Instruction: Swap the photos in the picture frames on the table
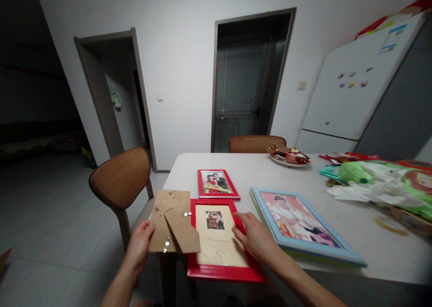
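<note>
My left hand [139,244] grips the left edge of a brown backing board [161,223], which has metal clips and a fold-out stand flap on its face. Beside it, partly under the board's right side, lies a red picture frame [224,273] with a cream sheet [221,248] inside that bears a small photo. My right hand [254,236] rests over the right side of this frame, fingers bent, the fingertips at the sheet's edge. Behind it lies a smaller red frame [218,184] with a photo of two people. To the right, a light blue frame [299,221] lies on top of another.
A white table [182,172] carries everything. At its right are a plate of wrapped items [290,156], a green plush bag [357,172], crumpled white paper [374,185] and a tape roll [390,225]. Wooden chairs [123,178] stand left and behind; a fridge [357,82] is far right.
</note>
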`<state>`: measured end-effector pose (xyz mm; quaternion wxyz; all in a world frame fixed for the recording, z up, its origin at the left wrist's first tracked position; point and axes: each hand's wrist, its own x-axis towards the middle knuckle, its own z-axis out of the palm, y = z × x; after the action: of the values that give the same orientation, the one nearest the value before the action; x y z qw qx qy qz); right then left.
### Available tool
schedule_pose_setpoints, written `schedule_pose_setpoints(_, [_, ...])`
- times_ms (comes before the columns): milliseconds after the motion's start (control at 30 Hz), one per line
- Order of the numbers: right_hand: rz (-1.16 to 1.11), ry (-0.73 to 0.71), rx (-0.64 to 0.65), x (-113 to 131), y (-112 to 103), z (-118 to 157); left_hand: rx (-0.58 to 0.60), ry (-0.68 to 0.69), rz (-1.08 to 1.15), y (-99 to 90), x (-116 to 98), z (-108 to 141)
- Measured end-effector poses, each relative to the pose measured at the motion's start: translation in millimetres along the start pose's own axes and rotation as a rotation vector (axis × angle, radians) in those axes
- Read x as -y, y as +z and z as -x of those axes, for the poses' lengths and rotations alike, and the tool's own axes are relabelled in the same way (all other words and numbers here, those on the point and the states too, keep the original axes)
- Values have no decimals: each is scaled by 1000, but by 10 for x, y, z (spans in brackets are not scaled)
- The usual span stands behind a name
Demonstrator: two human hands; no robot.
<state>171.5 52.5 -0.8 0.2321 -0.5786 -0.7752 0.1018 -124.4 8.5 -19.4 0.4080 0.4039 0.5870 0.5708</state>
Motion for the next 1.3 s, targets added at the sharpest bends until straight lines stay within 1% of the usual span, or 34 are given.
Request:
schedule_pose_setpoints(67, [67,59,50,-92,55,25,-30,-13,-44,-176,49,-47])
schedule_pose_setpoints(133, [91,87,82,-120,90,29,-52,-14,-104,-265,92,-93])
schedule_pose_setpoints(200, [89,95,89,-117,105,7,-73,-9,-177,-283,126,-131])
schedule_pose_setpoints(333, [45,130,42,-118,84,-69,-159,38,-357,-242,159,-141])
schedule_pose_setpoints(400, [-58,176,22,-119,41,-90,-211,87,-456,-231,150,-117])
schedule_pose_setpoints(433, [-149,209,23,-112,11,-93,-231,114,-501,-226,139,-103])
schedule_pose_setpoints(467, [-271,247,40,-97,-24,-89,-243,142,-541,-215,121,-87])
schedule_pose_setpoints(533, [-592,327,110,-41,-106,-65,-253,195,-600,-152,66,-43])
schedule_pose_setpoints(600, [-935,388,175,43,-193,-30,-232,269,-628,5,-18,41])
schedule_pose_setpoints(633, [-1080,409,191,91,-235,-11,-208,306,-630,126,-69,108])
schedule_pose_setpoints(667, [-1194,425,192,140,-274,5,-163,383,-626,273,-124,192])
schedule_pose_setpoints(700, [-1276,436,182,187,-308,19,-92,446,-608,440,-178,292])
schedule_pose_setpoints(733, [-1331,440,169,232,-337,30,-21,478,-588,617,-230,400])
schedule_pose_setpoints(833, [-1393,430,123,333,-393,44,240,578,-578,1110,-343,701])
schedule_pose_setpoints(867, [-1394,417,113,351,-401,43,282,627,-588,1233,-365,769])
schedule_pose_setpoints(900, [-1389,398,109,358,-405,41,293,677,-594,1325,-380,815])
schedule_pose_setpoints(967, [-1356,355,111,341,-401,33,295,796,-603,1418,-402,846])
schedule_pose_setpoints(1033, [-1281,319,114,283,-383,20,278,910,-601,1402,-430,817])
schedule_pose_setpoints(1100, [-1134,301,114,192,-351,6,208,952,-578,1303,-470,758])
schedule_pose_setpoints(1133, [-1018,299,115,139,-328,-2,142,929,-555,1230,-492,724])
schedule_pose_setpoints(1167, [-872,293,110,84,-301,-9,60,874,-526,1143,-510,688])
schedule_pose_setpoints(1233, [-534,256,75,-22,-235,-21,-98,698,-462,940,-515,614])
schedule_pose_setpoints(1267, [-378,222,52,-68,-197,-24,-160,596,-432,832,-495,577])
schedule_pose_setpoints(1300, [-246,183,34,-108,-157,-26,-198,505,-401,724,-456,541])
